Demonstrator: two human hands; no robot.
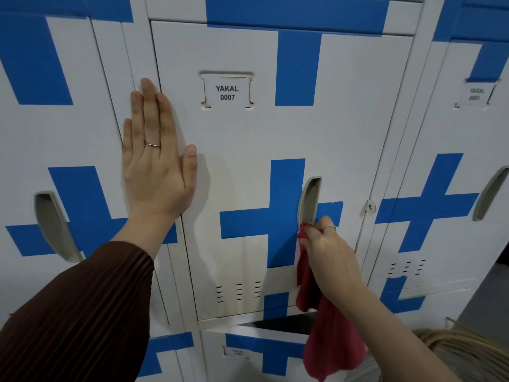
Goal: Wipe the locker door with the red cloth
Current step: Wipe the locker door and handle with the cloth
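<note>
Locker door [248, 139] 0007: right hand [327, 249] pinches red cloth [333, 343], fingertips hidden.

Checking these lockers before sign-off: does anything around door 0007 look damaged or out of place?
The small door below the locker door marked 0007 stands ajar: its top edge tilts out, leaving a dark gap. Faint vertical streaks mark the locker door left of the red cloth.

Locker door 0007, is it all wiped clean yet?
Not yet, it seems. Done: the right hand has the red cloth pinched. In hand: it dabs the cloth at the bottom of the handle recess, while the left hand lies flat against the locker door at its left edge. Left: faint streaks above the vent slots suggest the panel needs wiping.
</note>
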